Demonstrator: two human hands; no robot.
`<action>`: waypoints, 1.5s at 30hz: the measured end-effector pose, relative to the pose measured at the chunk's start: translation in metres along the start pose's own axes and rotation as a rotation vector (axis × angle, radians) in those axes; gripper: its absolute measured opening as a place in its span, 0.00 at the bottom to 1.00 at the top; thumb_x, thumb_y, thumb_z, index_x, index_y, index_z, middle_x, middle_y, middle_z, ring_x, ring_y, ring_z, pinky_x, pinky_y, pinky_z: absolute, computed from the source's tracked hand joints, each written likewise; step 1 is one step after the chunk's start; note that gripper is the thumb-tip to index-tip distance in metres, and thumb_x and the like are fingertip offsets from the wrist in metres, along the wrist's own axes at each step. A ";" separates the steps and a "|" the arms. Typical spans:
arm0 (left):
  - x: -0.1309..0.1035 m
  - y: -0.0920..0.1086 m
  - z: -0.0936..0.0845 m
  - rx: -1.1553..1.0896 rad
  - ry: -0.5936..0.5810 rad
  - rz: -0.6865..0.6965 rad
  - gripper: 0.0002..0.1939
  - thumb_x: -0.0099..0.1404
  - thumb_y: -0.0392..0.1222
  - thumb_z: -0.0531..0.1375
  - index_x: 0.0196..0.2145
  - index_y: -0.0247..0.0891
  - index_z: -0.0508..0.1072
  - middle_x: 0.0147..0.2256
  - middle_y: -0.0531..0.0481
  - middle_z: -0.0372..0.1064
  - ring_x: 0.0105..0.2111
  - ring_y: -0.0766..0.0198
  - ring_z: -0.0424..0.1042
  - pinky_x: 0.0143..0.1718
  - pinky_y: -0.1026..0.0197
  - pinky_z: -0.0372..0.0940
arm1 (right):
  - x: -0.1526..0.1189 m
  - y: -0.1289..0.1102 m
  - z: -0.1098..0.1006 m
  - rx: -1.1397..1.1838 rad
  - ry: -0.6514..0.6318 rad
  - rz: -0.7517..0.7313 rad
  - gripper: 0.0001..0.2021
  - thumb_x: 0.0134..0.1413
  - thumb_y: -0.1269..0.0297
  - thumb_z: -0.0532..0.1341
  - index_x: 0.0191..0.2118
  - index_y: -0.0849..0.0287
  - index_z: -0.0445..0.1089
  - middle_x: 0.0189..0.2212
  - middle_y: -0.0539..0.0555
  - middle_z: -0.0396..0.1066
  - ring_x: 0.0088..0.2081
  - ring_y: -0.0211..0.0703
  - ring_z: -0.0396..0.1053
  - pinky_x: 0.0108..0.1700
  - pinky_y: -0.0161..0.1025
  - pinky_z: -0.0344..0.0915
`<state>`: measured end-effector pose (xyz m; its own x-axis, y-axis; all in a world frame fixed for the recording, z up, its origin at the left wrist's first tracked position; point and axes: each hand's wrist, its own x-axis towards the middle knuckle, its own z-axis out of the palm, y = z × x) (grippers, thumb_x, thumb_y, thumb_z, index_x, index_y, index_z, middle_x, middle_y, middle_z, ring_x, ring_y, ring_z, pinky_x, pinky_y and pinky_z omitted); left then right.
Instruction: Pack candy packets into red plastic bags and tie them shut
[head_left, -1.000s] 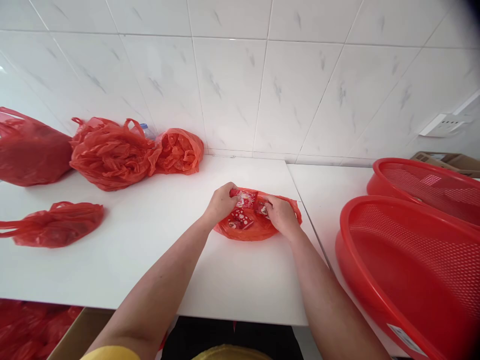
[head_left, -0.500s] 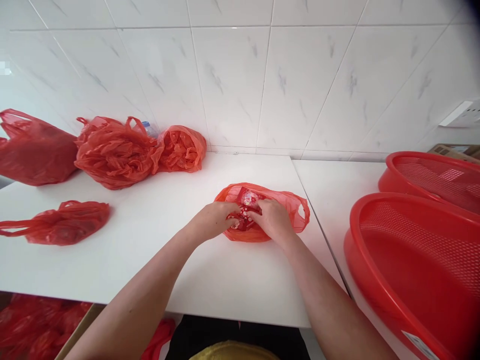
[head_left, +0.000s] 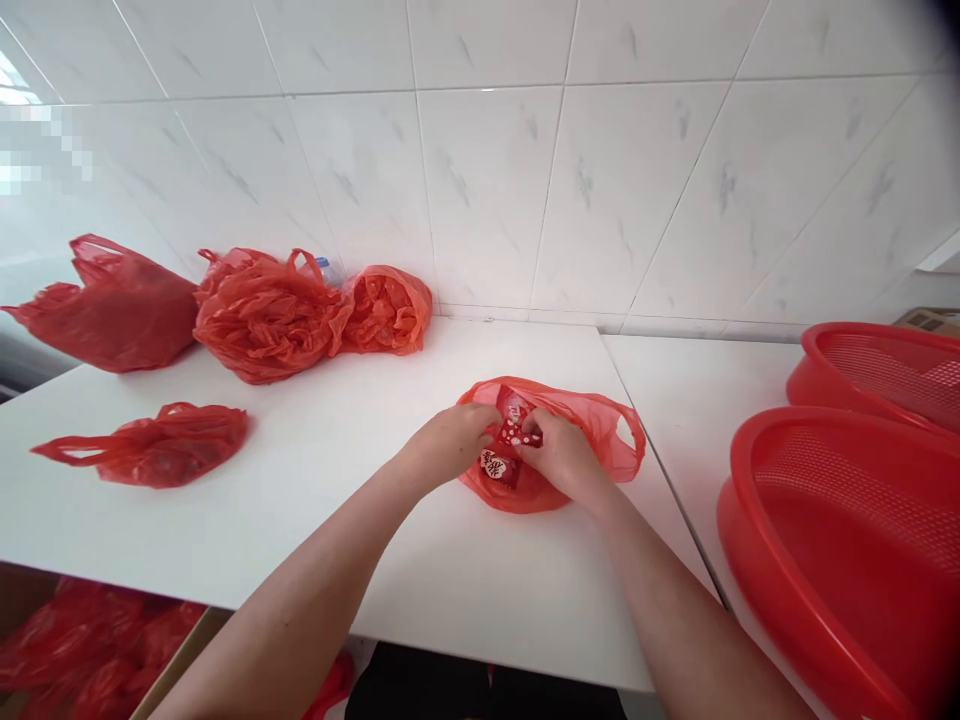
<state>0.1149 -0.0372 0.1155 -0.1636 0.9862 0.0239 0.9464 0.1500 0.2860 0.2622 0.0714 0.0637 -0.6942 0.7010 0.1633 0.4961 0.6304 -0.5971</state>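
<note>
Red plastic throughout. One small red plastic bag (head_left: 570, 440) lies on the white table (head_left: 360, 520), near its right edge, mouth open toward the person. Both hands are at that mouth: left hand (head_left: 448, 446) curled, fingers closed on the bag's near-left rim; right hand (head_left: 562, 458) curled likewise, fingertips pinching a red packet with white dots (head_left: 517, 435). A second item, a round white-and-red label or sweet (head_left: 494, 465), shows just below it, between the two hands; contents deeper in the bag cannot be made out. Other bags on the table, counted: four. One flat filled bag (head_left: 161, 447) lies alone at left front; three more sit in a row against the wall: a dark red one (head_left: 120, 312) far left, a crumpled one (head_left: 266, 318) in the middle, a rounder one (head_left: 386, 310) touching it on the right. Red mesh baskets: two, the near basket (head_left: 847, 560) and the far basket (head_left: 877, 375), on an adjoining white surface at right. Wall: white marbled tiles (head_left: 487, 180). Below the table edge at left, a cardboard box of further red bags (head_left: 82, 650), number not countable.
</note>
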 end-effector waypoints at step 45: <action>0.070 -0.002 0.022 0.146 0.068 -0.001 0.15 0.63 0.32 0.46 0.34 0.37 0.72 0.31 0.44 0.71 0.31 0.57 0.70 0.31 0.59 0.60 | 0.004 0.019 -0.030 -0.258 0.228 0.163 0.17 0.50 0.72 0.56 0.46 0.53 0.68 0.41 0.54 0.72 0.42 0.47 0.68 0.34 0.39 0.58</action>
<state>0.1082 0.0329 0.0953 -0.1782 0.9799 0.0899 0.9759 0.1643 0.1438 0.2851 0.0964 0.0767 -0.4758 0.8368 0.2707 0.7255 0.5474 -0.4171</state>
